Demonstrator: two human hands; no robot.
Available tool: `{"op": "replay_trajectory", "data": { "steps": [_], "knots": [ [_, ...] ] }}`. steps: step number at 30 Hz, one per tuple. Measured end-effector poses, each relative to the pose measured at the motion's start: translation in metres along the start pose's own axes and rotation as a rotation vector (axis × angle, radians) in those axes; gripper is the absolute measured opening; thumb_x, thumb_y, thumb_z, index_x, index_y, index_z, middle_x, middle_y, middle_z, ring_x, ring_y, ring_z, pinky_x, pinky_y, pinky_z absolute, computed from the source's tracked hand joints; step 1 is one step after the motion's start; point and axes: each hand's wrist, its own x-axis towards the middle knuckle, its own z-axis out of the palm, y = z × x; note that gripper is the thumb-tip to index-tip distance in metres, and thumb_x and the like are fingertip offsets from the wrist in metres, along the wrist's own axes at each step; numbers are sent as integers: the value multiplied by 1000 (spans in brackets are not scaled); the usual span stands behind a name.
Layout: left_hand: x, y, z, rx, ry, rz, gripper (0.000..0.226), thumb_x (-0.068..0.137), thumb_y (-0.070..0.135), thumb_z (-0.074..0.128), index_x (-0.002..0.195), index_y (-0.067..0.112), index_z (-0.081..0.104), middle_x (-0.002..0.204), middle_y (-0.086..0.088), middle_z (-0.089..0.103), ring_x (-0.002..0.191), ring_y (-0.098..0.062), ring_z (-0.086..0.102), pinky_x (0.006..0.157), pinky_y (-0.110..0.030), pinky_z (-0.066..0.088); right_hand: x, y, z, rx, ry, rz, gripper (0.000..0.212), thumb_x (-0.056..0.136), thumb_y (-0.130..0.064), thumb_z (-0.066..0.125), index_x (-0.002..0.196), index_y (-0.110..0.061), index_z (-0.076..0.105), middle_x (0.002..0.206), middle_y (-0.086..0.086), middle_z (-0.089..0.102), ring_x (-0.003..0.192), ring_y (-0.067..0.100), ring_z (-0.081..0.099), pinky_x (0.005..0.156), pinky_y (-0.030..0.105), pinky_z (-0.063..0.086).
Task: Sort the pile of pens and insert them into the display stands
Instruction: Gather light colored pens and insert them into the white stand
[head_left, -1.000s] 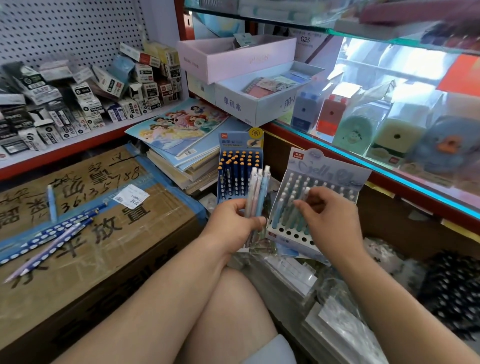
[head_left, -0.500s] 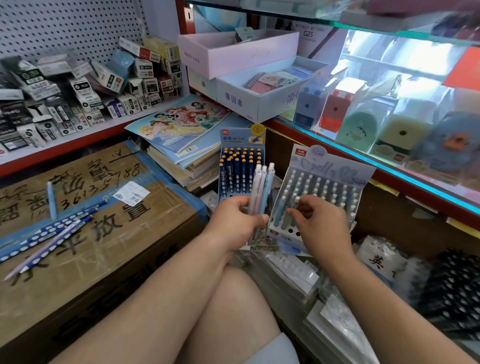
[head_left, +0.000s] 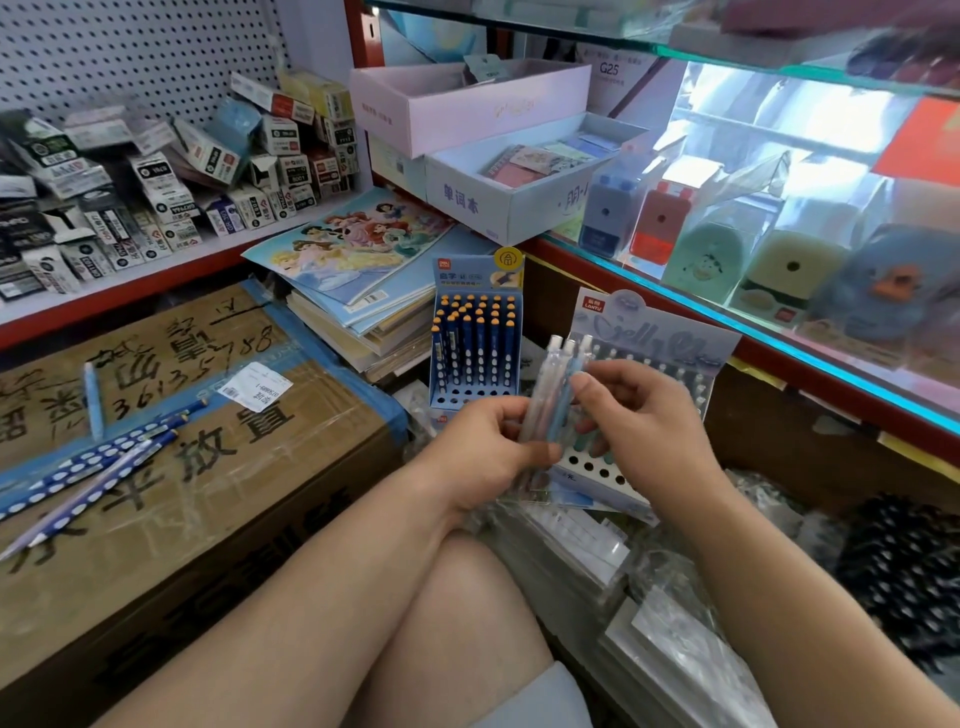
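Curling fingers (head_left: 500, 411) round bunched pastel pens (head_left: 543, 405), the left hand (head_left: 478, 457) grips; right hand (head_left: 654, 431) pinches one; grey stand (head_left: 654, 332) part-filled.

Landmark: pale display stand (head_left: 655, 339).
- Front rows: open holes (head_left: 588, 466) show between the hands.
- Middle and near-left corner: blocked by the right hand (head_left: 644, 431) and left hand (head_left: 483, 452), both gripping a bundle of pens (head_left: 551, 395).
- Just left of the stand: the blue display stand (head_left: 475, 338) leaves only a narrow gap.
- Behind and to its right: the glass counter (head_left: 779, 351) edge runs close.
- In front: plastic packets (head_left: 571, 540) lie piled.
- Well left: the cardboard box (head_left: 218, 499) top offers open surface beside loose pencils (head_left: 98, 462).
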Motion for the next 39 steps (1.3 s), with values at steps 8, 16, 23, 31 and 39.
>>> {"op": "replay_trajectory", "data": {
  "steps": [8, 16, 23, 31, 39],
  "knots": [
    [-1, 1, 1, -32, 86, -2, 30, 86, 3, 74, 108, 25, 71, 103, -7, 71, 91, -20, 73, 77, -33, 62, 1, 4, -12, 41, 177, -60, 5, 99, -22, 61, 100, -26, 65, 91, -1, 70, 81, 11, 70, 69, 26, 61],
    [-1, -2, -2, -108, 172, -21, 37, 83, 0, 77, 112, 23, 69, 107, -8, 63, 95, -27, 71, 80, -45, 63, 7, 42, -5, -230, 178, -65, 15, 100, -28, 60, 90, -38, 59, 89, -8, 69, 85, 11, 69, 80, 45, 61],
    [0, -2, -1, -85, 146, -17, 32, 84, 2, 76, 106, 25, 69, 100, -3, 62, 93, -24, 70, 83, -46, 63, 6, 57, 1, -327, 140, -90, 11, 99, -24, 63, 94, -34, 65, 91, -10, 69, 87, 8, 68, 80, 40, 61],
    [1, -1, 0, -81, 110, -19, 29, 85, 1, 75, 103, 23, 69, 100, -5, 65, 92, -24, 71, 80, -42, 64, 6, 77, 11, -557, 200, -132, 14, 96, -27, 68, 99, -14, 72, 85, 0, 71, 75, 14, 64, 65, 23, 48],
    [2, -1, 3, -33, 74, -11, 30, 85, 2, 76, 109, 19, 69, 103, -11, 70, 89, -21, 74, 78, -38, 64, 18, 74, 9, -800, 130, -103, 30, 99, -40, 60, 87, -15, 73, 72, -1, 68, 63, 16, 62, 61, 34, 55]
  ]
}}
